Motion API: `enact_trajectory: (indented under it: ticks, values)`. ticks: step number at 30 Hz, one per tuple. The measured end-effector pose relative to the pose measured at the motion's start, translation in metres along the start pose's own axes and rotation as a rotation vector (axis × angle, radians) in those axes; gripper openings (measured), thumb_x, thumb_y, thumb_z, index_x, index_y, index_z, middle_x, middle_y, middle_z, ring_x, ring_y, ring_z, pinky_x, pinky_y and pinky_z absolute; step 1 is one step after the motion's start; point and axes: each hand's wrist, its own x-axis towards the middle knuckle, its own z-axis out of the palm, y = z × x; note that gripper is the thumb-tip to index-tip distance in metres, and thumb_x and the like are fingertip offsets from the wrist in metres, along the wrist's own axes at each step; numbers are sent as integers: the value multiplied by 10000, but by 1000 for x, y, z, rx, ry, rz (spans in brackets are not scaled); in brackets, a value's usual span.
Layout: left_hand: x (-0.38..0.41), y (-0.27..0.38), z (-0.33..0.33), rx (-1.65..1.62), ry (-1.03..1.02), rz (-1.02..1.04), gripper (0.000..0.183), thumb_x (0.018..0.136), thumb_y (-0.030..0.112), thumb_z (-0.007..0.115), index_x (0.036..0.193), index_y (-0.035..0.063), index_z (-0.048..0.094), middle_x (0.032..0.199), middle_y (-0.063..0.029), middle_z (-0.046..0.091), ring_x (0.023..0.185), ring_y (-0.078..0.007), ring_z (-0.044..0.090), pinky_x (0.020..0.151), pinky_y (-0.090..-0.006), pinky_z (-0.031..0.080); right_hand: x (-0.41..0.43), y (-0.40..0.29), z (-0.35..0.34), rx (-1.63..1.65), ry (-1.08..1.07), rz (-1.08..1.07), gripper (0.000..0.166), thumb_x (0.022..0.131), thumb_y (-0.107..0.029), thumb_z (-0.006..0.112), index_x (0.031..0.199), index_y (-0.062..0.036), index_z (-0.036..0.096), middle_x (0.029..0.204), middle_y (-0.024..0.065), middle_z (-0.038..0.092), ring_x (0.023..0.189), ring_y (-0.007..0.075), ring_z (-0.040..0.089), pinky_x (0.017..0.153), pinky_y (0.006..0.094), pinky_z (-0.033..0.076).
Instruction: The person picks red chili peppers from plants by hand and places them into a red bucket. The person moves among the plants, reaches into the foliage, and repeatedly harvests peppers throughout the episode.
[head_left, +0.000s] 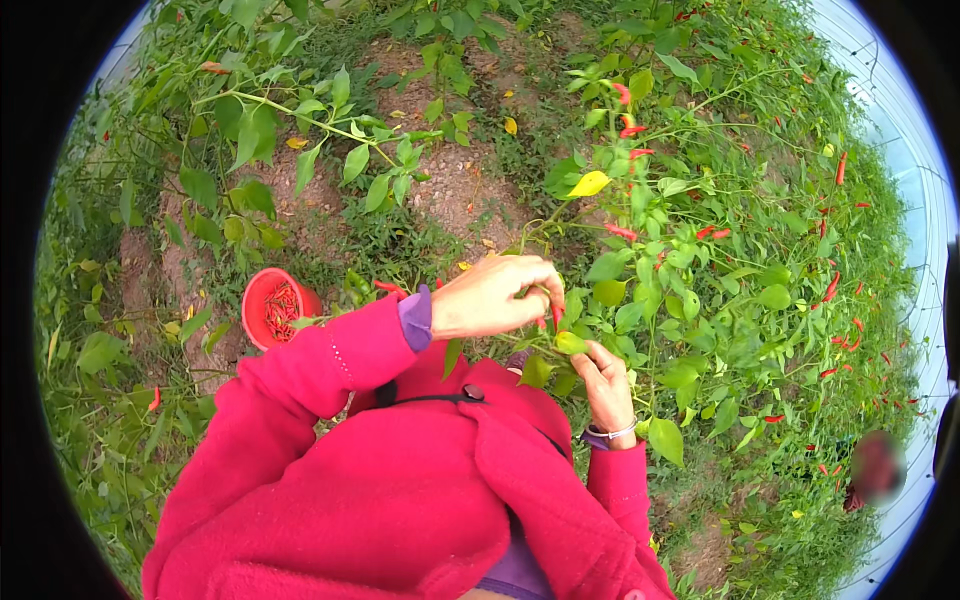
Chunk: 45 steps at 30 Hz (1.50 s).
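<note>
My left hand (499, 296) reaches in from the left, its thumb and fingertips closed around the upper end of a red chili pepper (556, 318). Just below and to the right, my right hand (606, 382), with a silvery bracelet at the wrist, grips a leafy chili plant stem between thumb and fingers. A yellow-green leaf (571, 343) lies between the two hands and partly covers the stem. A red bucket (309, 301) stands on the ground beside my left forearm, with many picked red chilies (280, 311) in it.
Dense chili plants (675, 300) with red fruit fill the right side. A leafy branch (300, 116) arches across the upper left. Bare soil (461, 187) with weeds runs between the plants. At the far right are another person (876, 469), blurred, and a translucent plastic greenhouse wall (892, 135).
</note>
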Motion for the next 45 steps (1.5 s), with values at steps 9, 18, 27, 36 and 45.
enact_trajectory:
  ticks: [9,18,27,36,45]
  values:
    - [-2,-36,40,572,-151,332,183,722,139,675,869,73,587,846,-78,526,842,-268,521,700,-394,453,-13,18,15,-77,-20,37,56,906,-49,548,902,4,563,756,-14,516,698,51,448,623,216,410]
    - [8,-26,30,619,-118,362,139,742,159,673,787,48,602,762,-80,547,780,-275,539,675,-393,470,-2,-4,-7,-506,-134,-152,203,906,-205,556,949,-13,611,861,132,619,799,271,601,721,348,475]
    - [6,-12,27,671,-130,471,124,724,148,649,795,93,564,791,-59,494,772,-250,506,626,-383,457,-10,-11,-5,-208,-92,140,173,884,-164,621,831,-3,657,706,-24,582,651,50,494,605,253,425]
    - [-27,-29,52,781,-19,514,95,670,140,605,714,78,548,764,-39,497,807,-206,509,645,-315,427,-5,-4,32,-601,-9,-224,82,775,-66,637,820,-1,659,766,151,621,702,319,613,625,369,481]
    - [-18,-13,-1,105,-28,130,176,901,218,546,887,43,563,708,-39,528,656,-206,519,603,-307,433,3,6,31,-591,72,-230,126,816,-108,642,860,3,602,788,183,616,722,366,613,637,387,486]
